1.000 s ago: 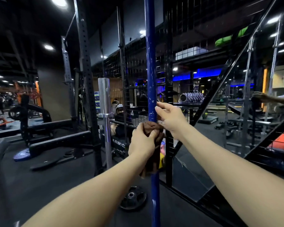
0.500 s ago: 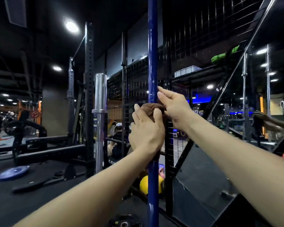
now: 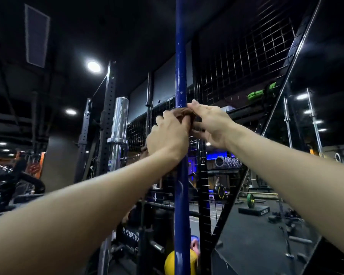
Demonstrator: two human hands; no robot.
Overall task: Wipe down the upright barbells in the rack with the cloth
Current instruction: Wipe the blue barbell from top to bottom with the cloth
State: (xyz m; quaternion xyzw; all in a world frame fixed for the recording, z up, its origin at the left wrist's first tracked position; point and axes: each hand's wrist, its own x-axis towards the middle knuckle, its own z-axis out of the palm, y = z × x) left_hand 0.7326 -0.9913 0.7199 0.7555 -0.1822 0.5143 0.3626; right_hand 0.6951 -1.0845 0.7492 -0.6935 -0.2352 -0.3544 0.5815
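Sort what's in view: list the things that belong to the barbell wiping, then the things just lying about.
In the job:
blue barbell
brown cloth, wrapped round it
left hand, gripping the cloth
right hand, touching the cloth and bar
chrome barbell, upright beside it

Lying about:
yellow ball
green plate
wire mesh panel

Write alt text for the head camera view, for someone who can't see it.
Two bare hands wrap a brown cloth around an upright blue barbell in a dim gym: left hand grips the cloth, right hand holds beside it. A chrome barbell sleeve stands left.
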